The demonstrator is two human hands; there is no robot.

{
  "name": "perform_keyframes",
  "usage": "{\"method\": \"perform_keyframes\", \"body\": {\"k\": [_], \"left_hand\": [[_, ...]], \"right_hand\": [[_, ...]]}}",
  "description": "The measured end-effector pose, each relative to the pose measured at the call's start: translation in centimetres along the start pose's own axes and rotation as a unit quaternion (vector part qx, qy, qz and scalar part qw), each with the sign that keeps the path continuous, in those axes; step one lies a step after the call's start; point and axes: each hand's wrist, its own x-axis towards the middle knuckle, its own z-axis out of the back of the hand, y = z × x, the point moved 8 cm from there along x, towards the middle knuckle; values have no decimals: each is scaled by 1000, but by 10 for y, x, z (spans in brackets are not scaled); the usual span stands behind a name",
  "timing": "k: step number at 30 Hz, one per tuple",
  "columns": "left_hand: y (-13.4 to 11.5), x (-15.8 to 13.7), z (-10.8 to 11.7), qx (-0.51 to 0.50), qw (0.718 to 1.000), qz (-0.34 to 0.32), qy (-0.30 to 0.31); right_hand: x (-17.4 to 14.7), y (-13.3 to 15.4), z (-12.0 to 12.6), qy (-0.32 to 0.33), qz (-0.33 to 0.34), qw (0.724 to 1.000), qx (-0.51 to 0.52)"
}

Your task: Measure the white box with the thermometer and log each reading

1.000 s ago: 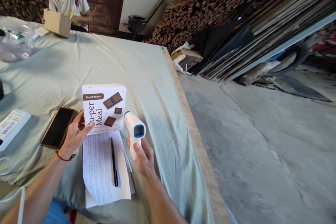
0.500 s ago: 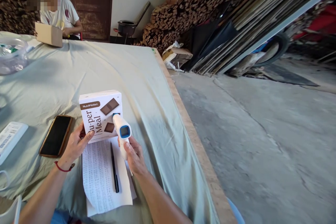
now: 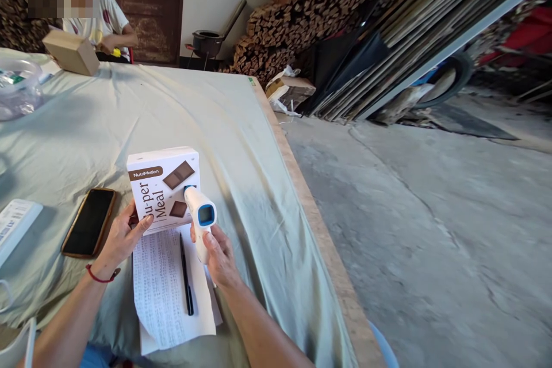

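My left hand [image 3: 127, 231] is closed on the lower left corner of a white box [image 3: 149, 190] with brown pictures and "NutriMotion" printed on it. The box stands tilted upright above some handwritten sheets of paper [image 3: 157, 287]. Wrapped around the handle of a white and blue infrared thermometer [image 3: 199, 207], my right hand [image 3: 222, 256] holds it in front of the box's right side. Its small screen faces me, and its nose points at the box. A black pen [image 3: 186, 276] lies on the papers below both hands.
Left of my hands lie a phone [image 3: 89, 222] and a white power strip [image 3: 16, 227]. A clear plastic tub [image 3: 19, 89] and a cardboard box [image 3: 71, 52] stand farther back. Across the cloth-covered table [image 3: 181, 103] sits another person [image 3: 114, 29]. The table's wooden edge [image 3: 310, 207] runs along the right.
The view has shifted slightly, while my hands keep the box and thermometer in nearly the same pose. Across the table, the cardboard box has tilted and moved left.
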Motion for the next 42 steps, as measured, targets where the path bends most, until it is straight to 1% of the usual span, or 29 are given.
{"method": "perform_keyframes", "body": {"k": [4,9,12,16,18,21,22,24,27,29,31,32,34,36,38,39,40,42], "left_hand": [[-3,1,-1,0,1000,-3,1],[-1,1,-3,-14,1000,3,9],[1,1,-4,-20,1000,4,10],[2,1,-4,-47,999,1,-10],[4,1,-5,-67,998,2,-14],[8,1,-5,-80,997,6,-21],[9,0,-2,-76,997,3,-31],[13,-1,8,-46,996,-11,-72],[21,-3,30,12,986,-37,-163],[29,-3,43,37,975,-36,-217],[37,-1,50,59,967,-26,-245],[39,1,50,73,966,-25,-249],[40,3,48,98,964,-34,-244],[37,2,45,123,959,-47,-251],[32,-6,46,151,944,-59,-288],[26,-12,46,164,932,-73,-315],[18,-21,47,177,918,-95,-342],[-4,-39,45,203,886,-165,-382]], "right_hand": [[0,-3,0,5,-14,1000,3],[-2,-7,-3,4,-21,998,54],[-4,-12,-6,11,-37,995,90],[-5,-16,-13,42,-81,980,177],[-5,-15,-14,46,-104,970,214],[-6,-11,-12,38,-116,965,230],[-6,-9,-10,36,-114,966,229],[-6,-6,-6,30,-109,967,228],[-6,-3,0,19,-111,967,228],[-7,-2,2,20,-116,967,225],[-7,-1,3,24,-117,968,218],[-7,-1,3,26,-117,970,214],[-8,-2,4,29,-113,974,194],[-7,-5,10,18,-109,984,140],[-7,-11,24,-21,-107,994,26],[-7,-14,33,-49,-106,992,-52],[-7,-16,42,-76,-101,982,-138],[-6,-19,57,-112,-80,943,-303]]}}
